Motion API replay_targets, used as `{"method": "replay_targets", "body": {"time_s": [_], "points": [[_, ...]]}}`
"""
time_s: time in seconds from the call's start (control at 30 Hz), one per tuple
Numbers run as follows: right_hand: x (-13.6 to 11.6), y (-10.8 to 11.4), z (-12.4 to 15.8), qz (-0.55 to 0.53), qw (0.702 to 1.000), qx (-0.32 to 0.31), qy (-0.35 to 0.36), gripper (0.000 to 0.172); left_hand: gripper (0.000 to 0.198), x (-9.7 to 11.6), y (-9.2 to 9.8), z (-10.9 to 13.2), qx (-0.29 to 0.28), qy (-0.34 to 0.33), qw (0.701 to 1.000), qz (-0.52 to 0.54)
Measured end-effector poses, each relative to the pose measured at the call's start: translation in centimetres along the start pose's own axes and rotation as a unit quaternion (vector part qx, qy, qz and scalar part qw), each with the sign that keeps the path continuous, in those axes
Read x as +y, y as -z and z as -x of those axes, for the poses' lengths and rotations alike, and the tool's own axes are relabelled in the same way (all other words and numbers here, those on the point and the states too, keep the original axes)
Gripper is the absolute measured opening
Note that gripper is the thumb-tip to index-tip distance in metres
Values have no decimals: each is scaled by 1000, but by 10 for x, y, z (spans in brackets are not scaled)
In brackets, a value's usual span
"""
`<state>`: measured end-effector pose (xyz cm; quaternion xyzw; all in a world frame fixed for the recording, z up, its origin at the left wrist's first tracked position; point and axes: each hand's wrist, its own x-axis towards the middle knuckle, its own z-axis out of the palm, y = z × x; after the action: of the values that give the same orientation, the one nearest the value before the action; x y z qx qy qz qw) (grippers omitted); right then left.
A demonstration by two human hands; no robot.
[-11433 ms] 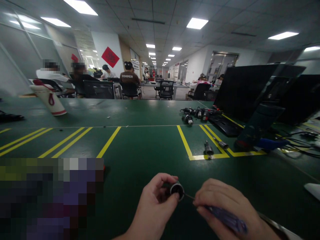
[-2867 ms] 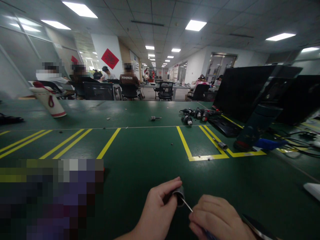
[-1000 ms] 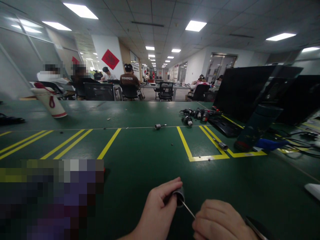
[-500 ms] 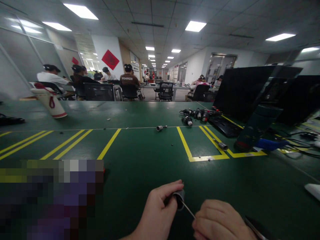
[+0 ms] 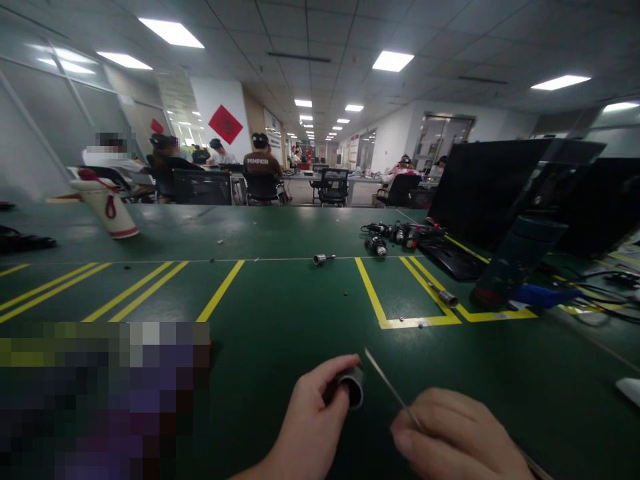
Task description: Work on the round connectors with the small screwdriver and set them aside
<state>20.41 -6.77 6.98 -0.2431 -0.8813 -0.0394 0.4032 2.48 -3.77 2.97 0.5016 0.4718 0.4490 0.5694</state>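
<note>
My left hand (image 5: 310, 420) is closed around a small grey metal cylinder (image 5: 351, 385), its open end turned toward the right. My right hand (image 5: 453, 437) is closed on a thin screwdriver (image 5: 387, 385), whose bare shaft points up and to the left; its tip stands just above and right of the cylinder, apart from it. Both hands hover over the green mat (image 5: 280, 320) near its front edge.
A small metal part (image 5: 320, 259) lies mid-table, another metal part (image 5: 444, 297) on the yellow line. A cluster of black parts (image 5: 397, 233), dark monitors (image 5: 493, 187) and cables stand at right. A white cup (image 5: 107, 208) sits far left. People sit at desks behind.
The screwdriver tip has come out of the cylinder's open end and lifted up and to the right. My left hand still holds the cylinder. The view has dipped slightly.
</note>
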Motion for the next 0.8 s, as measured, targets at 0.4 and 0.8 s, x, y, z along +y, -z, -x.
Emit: {"method": "replay_targets", "body": {"time_s": [0.4,0.8], "points": [[70,-39,-18,12,991,-112,-75,16,65,8,8,-15,-1,6,997,82],[240,-26,11,102,956,-185,-201,24,38,0,15,-21,10,-2,996,-92]]}}
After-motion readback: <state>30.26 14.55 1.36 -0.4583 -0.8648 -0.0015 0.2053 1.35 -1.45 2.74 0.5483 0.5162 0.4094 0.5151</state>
